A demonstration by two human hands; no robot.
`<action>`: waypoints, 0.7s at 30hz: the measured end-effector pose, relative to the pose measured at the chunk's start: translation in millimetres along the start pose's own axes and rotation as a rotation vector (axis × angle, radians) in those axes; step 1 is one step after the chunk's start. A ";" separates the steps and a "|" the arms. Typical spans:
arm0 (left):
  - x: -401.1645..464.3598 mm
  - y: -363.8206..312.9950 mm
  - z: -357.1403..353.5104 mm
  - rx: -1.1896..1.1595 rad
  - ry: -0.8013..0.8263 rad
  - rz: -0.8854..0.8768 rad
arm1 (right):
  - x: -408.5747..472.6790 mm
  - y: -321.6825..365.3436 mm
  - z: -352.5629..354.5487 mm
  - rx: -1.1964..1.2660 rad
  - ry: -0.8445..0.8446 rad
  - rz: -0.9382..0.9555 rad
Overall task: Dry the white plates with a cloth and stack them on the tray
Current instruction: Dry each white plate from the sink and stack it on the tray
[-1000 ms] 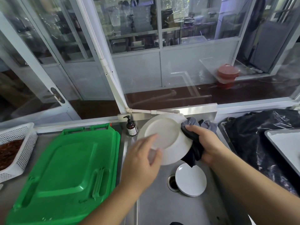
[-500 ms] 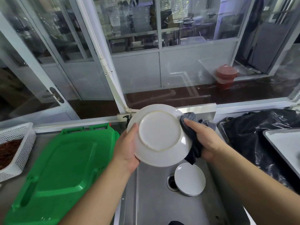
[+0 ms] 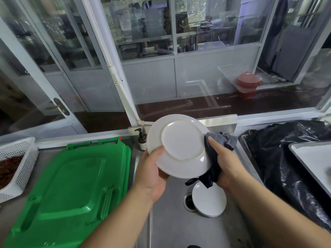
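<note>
White round ceramic plate (image 3: 180,145): left hand (image 3: 152,174) grips its 7 o'clock rim while right hand (image 3: 227,167), clutching dark grey cloth (image 3: 212,163), should wipe firmly from 3 o'clock.

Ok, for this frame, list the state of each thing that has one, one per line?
Held plate: lifted over the sink, underside to the camera, tilted.
Left hand: grips the plate's lower left rim.
Right hand: holds the cloth against the plate's right edge.
Cloth: dark grey, bunched.
Plates in sink: stacked beside the drain.
Tray: at right, mostly cut off.
Green lid: lying flat.
</note>
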State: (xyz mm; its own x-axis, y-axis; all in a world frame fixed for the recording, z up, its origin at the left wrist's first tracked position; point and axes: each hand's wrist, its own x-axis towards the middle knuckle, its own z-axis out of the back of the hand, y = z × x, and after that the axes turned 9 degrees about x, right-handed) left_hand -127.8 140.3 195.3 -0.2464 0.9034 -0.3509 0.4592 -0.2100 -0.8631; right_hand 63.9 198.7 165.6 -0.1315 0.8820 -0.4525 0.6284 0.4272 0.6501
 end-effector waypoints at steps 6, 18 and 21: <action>4.5 -36.5 13.3 0.273 0.049 0.022 | -4.5 53.9 -1.9 -0.332 0.198 -0.014; 7.1 -15.1 -21.3 -0.018 -0.259 -0.181 | 2.0 28.9 -33.7 -0.074 -0.029 0.113; 4.4 0.9 -33.5 -0.081 -0.247 -0.157 | -0.7 1.5 -32.4 0.035 -0.071 0.090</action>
State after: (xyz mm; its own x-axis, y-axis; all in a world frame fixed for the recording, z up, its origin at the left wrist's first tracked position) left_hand -99.8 156.6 205.2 -0.5158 0.8019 -0.3014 0.4628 -0.0353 -0.8858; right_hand 40.0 205.2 186.6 -0.0199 0.8996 -0.4362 0.6614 0.3390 0.6691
